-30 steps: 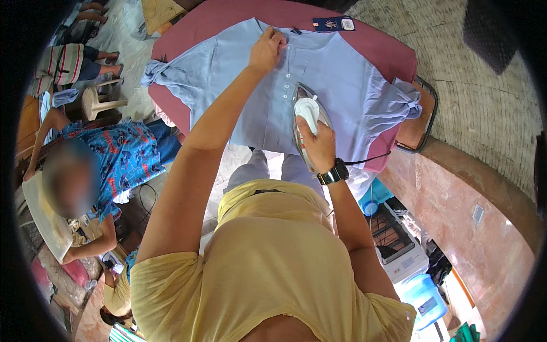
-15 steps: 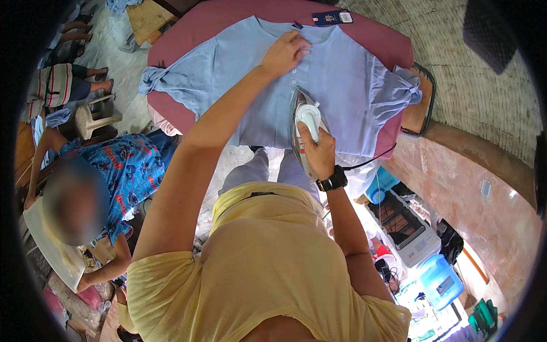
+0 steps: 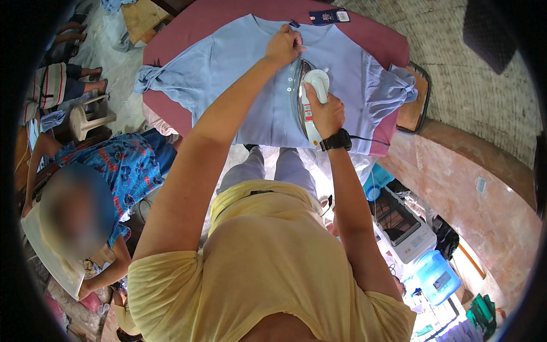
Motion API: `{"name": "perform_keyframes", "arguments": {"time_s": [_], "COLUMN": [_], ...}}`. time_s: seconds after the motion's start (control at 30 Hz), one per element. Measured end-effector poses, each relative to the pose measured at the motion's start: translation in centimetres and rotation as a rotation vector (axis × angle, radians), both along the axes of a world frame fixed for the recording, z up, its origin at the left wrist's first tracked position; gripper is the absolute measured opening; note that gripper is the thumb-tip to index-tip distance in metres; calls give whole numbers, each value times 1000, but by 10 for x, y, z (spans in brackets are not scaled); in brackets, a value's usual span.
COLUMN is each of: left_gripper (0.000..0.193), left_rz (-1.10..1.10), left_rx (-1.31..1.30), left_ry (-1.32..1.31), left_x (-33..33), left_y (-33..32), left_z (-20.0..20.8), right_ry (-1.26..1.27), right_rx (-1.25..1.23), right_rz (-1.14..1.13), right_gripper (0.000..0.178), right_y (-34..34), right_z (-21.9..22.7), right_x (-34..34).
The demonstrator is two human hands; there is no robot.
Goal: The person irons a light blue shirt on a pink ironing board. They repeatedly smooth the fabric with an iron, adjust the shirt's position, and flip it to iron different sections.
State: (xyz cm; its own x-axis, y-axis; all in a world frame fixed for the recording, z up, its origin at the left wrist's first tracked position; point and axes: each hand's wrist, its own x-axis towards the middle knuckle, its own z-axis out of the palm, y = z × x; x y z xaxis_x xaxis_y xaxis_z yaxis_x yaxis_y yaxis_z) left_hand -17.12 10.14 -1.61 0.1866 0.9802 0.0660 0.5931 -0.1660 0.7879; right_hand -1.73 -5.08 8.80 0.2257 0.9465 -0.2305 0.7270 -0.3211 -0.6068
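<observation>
A light blue blouse (image 3: 245,74) lies spread over a maroon-covered ironing board (image 3: 176,54), its neckline at the far side and its sleeves out to both sides. My right hand (image 3: 327,113) is wrapped round the handle of a white iron (image 3: 312,128). The iron rests on the blouse just right of the button placket, its tip pointing away from me. Just beyond that tip, my left hand (image 3: 285,45) has its fingers curled together, pinching the front of the blouse below the neckline. A dark tag (image 3: 329,17) lies at the board's far edge.
On the left a person in a blue patterned shirt (image 3: 122,171) holds a pale board (image 3: 54,251). A beige plastic stool (image 3: 91,118) stands beyond them. At the lower right are a grey-white machine (image 3: 401,222) and a blue water container (image 3: 436,279). The iron's cord (image 3: 367,138) trails right.
The iron has slid away from me along the placket, with my right hand on it. My left hand's fingers, spread before, have curled in on the blouse front.
</observation>
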Motion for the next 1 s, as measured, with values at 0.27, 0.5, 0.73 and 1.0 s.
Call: {"name": "perform_keyframes", "arguments": {"time_s": [0.27,0.5,0.73,1.0], "left_gripper": [27,48,32,29], "left_rz": [184,219,328,787], "left_rx": [239,-54,324,111], "left_ry": [-103,577,51,316], "left_x": [-146,-222,-224,-188], "left_y": [0,-7,-39,-234], "left_z": [11,-18,2,-2], "right_ry": [495,433,405,373], "right_rx": [-86,-41,120,168], "right_rz": [-44,181,237,28], "right_gripper": [50,47,45,56], "right_y": [-25,-65,-55,96], "right_z": [17,-4,-37,-58], "right_x": [-16,-119,-176,-183]}}
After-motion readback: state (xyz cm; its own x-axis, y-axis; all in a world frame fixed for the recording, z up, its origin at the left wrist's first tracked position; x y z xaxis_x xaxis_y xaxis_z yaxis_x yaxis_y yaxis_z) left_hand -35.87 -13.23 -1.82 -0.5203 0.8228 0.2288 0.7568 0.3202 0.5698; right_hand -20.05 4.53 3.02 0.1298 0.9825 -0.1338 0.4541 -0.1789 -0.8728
